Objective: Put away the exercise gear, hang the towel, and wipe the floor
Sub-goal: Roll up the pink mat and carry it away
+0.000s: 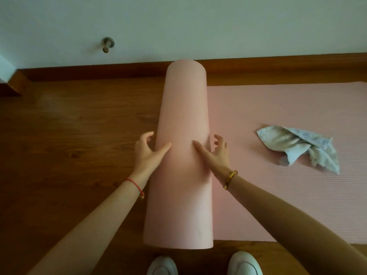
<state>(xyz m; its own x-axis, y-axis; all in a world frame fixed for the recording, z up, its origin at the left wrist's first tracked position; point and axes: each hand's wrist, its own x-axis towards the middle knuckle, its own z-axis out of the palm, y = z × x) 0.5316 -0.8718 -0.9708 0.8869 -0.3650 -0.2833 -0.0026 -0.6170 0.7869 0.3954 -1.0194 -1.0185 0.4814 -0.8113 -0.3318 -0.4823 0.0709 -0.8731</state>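
A pink exercise mat (278, 195) lies on the wooden floor, its left part wound into a thick roll (182, 108) that runs from my feet toward the wall. My left hand (148, 151) rests on the roll's left side with fingers spread and thumb on top. My right hand (213, 153) presses on the roll's right side, fingers curled apart at the seam where the roll meets the flat mat. A crumpled pale towel (297, 148) lies on the flat part of the mat, to the right of the roll.
Brown wooden floor (69, 135) spreads to the left. A wooden skirting board (99, 73) runs along the white wall, with a metal door stopper (108, 44) on it. My white shoes (244, 262) show at the bottom edge.
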